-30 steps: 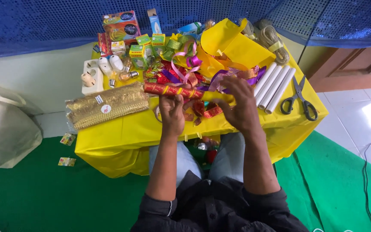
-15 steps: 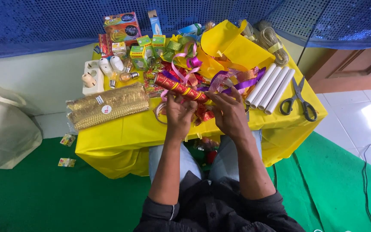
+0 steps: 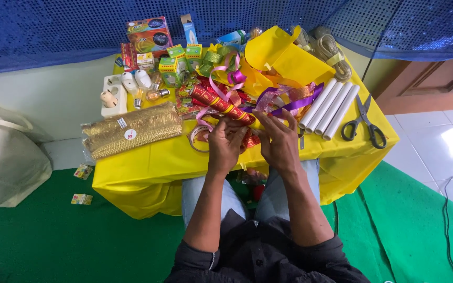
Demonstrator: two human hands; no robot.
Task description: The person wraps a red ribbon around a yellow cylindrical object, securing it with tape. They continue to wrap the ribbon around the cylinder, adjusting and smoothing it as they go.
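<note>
Yellow-clothed table (image 3: 148,162) on green floor (image 3: 53,241); both hands' fingers (image 3: 225,126) pinch red-gold roll (image 3: 221,104).

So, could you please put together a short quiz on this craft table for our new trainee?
1. True or false: the scissors lie to the right of the white rolls.
2. What do the left hand and right hand hold? A) red-and-gold patterned roll B) light bulb C) twine
3. What colour is the tablecloth?

Key: 1 true; 2 A; 3 yellow.
</note>
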